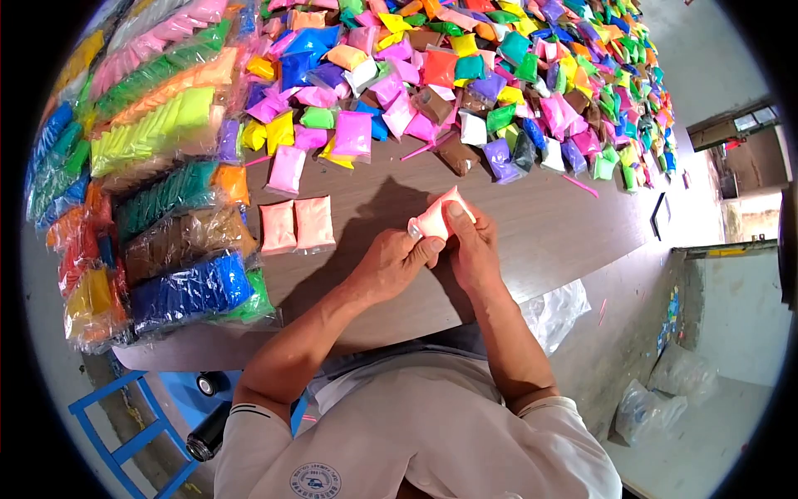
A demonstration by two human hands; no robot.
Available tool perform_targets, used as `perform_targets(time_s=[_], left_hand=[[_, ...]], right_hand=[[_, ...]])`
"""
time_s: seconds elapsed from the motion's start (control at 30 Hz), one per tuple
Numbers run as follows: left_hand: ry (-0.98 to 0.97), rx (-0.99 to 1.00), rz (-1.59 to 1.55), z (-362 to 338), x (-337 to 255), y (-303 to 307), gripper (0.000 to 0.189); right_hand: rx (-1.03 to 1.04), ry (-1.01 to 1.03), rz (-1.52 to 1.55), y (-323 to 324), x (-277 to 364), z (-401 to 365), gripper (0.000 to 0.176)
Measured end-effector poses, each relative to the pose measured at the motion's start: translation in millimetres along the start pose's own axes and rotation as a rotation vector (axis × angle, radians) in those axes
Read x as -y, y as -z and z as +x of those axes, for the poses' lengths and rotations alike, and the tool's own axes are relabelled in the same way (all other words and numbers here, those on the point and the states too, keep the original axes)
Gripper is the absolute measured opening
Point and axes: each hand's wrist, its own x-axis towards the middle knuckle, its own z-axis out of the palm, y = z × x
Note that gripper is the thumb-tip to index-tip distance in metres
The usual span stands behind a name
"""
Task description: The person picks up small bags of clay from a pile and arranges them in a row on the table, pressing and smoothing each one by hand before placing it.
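Both hands hold one small light-pink packet in clear wrap, tilted above the table near its front edge. My left hand grips its lower left end between thumb and fingers. On the upper right side, my right hand presses its thumb on the packet's face; the fingers behind are partly hidden. Two similar light-pink packets lie side by side on the table, left of my left hand. A pink packet rests just beyond that pair.
A big heap of mixed coloured packets covers the far part of the brown table. Stacked rows of packets sorted by colour stand at the left. Clear plastic bags hang by the right front edge. A blue metal frame is below left.
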Motion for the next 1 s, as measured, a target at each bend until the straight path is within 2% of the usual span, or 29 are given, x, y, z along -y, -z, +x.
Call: perform_targets(time_s=[0.17,0.27,0.33,0.4,0.53,0.6,0.7,0.73,0.77,0.83,0.87,0.9,0.97,1.0], left_hand=[[-0.027,-0.037,-0.012,0,4,-5,0.05],[0.0,-0.041,-0.063,0,8,-4,0.05],[0.017,-0.048,-0.12,1,10,-5,0.049],[0.012,-0.035,-0.049,0,3,-3,0.048],[-0.048,-0.043,-0.008,0,3,-6,0.046],[-0.008,-0.063,-0.02,0,2,-8,0.045],[0.058,-0.054,-0.098,2,0,-3,0.044],[0.081,-0.044,-0.136,1,0,-1,0.044],[0.023,-0.039,-0.008,0,1,-3,0.044],[-0.097,-0.026,0.254,2,5,-8,0.046],[-0.269,-0.109,0.297,4,8,-14,0.046],[-0.31,-0.116,0.322,4,8,-17,0.046],[-0.392,-0.13,0.372,0,7,-21,0.044],[-0.343,-0.097,0.402,-1,7,-22,0.038]], right_hand=[[0.085,-0.057,0.059,8,1,2,0.037],[0.188,-0.057,0.338,-2,11,-2,0.038],[0.178,-0.111,0.293,6,4,-1,0.037],[0.148,-0.142,0.23,5,5,-5,0.033],[0.189,-0.08,0.045,7,9,-3,0.025],[0.225,-0.013,-0.044,7,10,0,0.022],[0.142,-0.066,-0.131,-4,23,3,0.023],[0.009,0.056,-0.272,-1,13,13,0.025],[-0.069,0.069,-0.283,-3,17,22,0.026],[-0.078,0.052,-0.39,-3,26,41,0.027],[0.017,0.062,-0.378,0,24,48,0.028],[0.097,0.075,-0.52,-2,23,55,0.028],[0.273,0.065,-0.58,-12,6,63,0.025],[0.381,-0.053,-0.654,-25,15,60,0.025]])
